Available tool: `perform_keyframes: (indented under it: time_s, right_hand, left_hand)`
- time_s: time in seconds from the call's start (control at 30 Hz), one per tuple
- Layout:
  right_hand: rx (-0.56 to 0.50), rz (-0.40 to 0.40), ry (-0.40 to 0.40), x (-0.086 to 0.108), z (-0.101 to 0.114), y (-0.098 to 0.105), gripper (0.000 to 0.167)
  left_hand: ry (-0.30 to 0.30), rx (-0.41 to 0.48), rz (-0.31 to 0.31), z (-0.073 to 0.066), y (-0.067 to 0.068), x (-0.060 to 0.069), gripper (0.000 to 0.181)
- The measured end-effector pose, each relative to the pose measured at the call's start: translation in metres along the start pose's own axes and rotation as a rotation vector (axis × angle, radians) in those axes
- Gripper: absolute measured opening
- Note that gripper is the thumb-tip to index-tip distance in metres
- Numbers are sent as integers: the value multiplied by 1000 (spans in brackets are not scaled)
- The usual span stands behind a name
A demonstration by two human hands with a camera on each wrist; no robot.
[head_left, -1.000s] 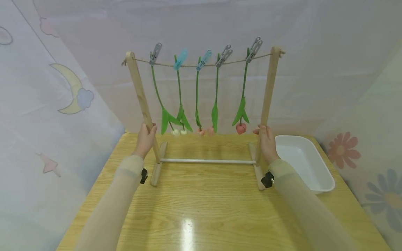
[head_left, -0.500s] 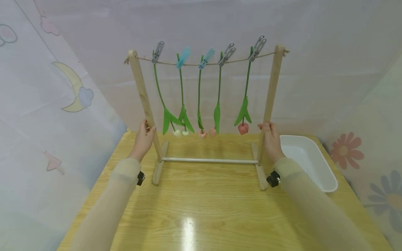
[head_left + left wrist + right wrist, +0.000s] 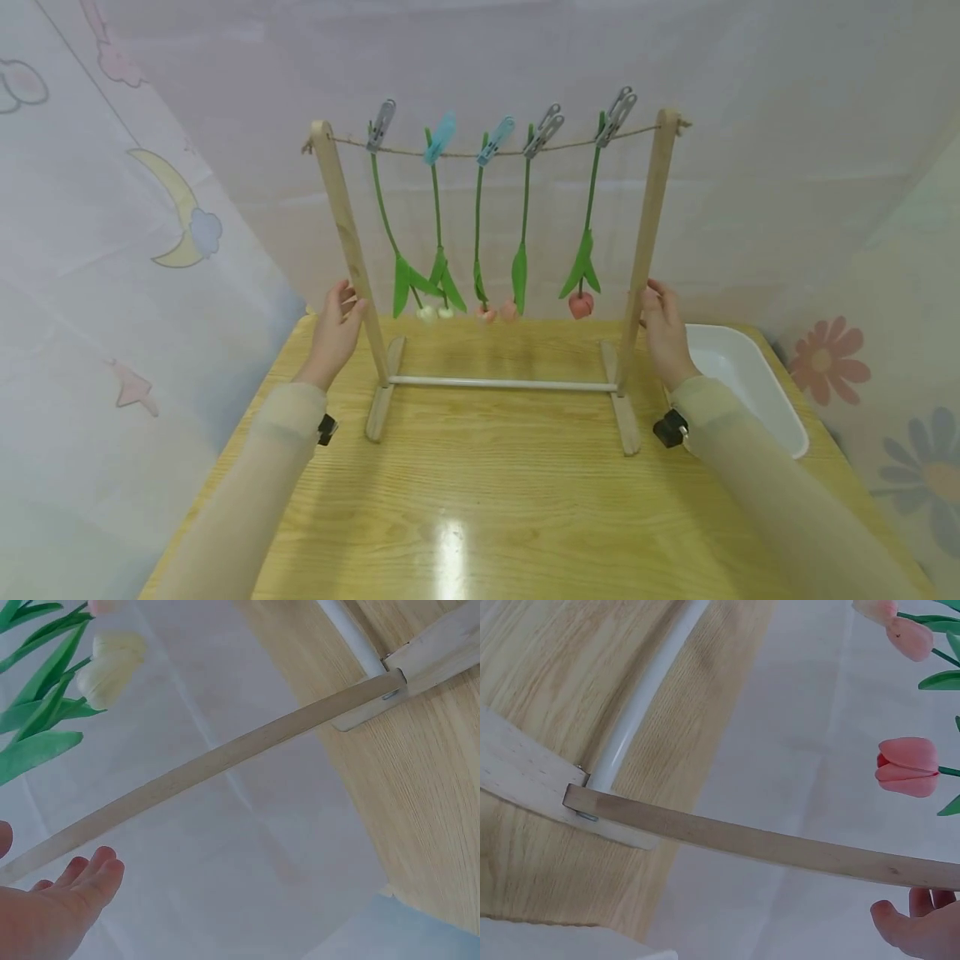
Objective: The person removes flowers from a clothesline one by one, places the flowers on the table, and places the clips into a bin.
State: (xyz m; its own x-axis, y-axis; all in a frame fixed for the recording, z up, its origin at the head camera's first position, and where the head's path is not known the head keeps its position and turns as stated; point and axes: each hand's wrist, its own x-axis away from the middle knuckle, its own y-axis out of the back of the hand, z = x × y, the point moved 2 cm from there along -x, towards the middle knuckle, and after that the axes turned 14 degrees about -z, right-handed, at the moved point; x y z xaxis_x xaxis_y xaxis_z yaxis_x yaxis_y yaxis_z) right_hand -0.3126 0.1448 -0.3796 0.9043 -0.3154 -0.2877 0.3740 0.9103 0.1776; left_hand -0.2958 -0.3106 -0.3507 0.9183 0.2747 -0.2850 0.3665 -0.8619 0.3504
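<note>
A wooden rack stands on the table, with a twine line (image 3: 573, 147) strung between its left post (image 3: 345, 225) and right post (image 3: 652, 208). Several artificial tulips hang head down from the line, each clipped by a clothespin; the rightmost has a deep pink bloom (image 3: 581, 305), the leftmost a white one (image 3: 112, 667). My left hand (image 3: 332, 337) is beside the left post, fingers loosely extended and apart from the wood in the left wrist view. My right hand (image 3: 667, 335) is just outside the right post, fingers relaxed; whether a fingertip still touches it I cannot tell.
A white plastic basin (image 3: 742, 375) stands at the table's right, close behind my right forearm. The rack's white crossbar (image 3: 502, 383) joins two wooden feet on the wooden table (image 3: 495, 517). Patterned cloth (image 3: 480, 50) hangs behind and at both sides.
Both hands have loosened from the posts and moved outward, the left one leftward, the right one rightward. The rack and flowers stay in place; the head view has shifted slightly.
</note>
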Motion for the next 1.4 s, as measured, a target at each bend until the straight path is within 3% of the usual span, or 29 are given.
perform_keyframes:
  time_s: [0.3,0.53,0.9,1.17,1.3,1.4]
  right_hand:
    - [3,16,80,2,12,11,57]
    - [8,-11,134,0,23,19,55]
    - [-24,-50,214,1,30,28,52]
    - [-158,-62,246,8,43,33,32]
    - [-246,-110,258,11,51,34,26]
    - [-312,-162,309,12,59,35,23]
  left_hand:
    - [-84,-32,-57,-8,8,6,54]
    - [-161,25,-89,-24,12,8,49]
    - [-173,40,-65,-40,21,15,50]
    - [-193,30,-56,-45,23,16,49]
    - [-203,17,-52,-49,26,16,49]
    - [-222,8,-55,-52,28,16,48]
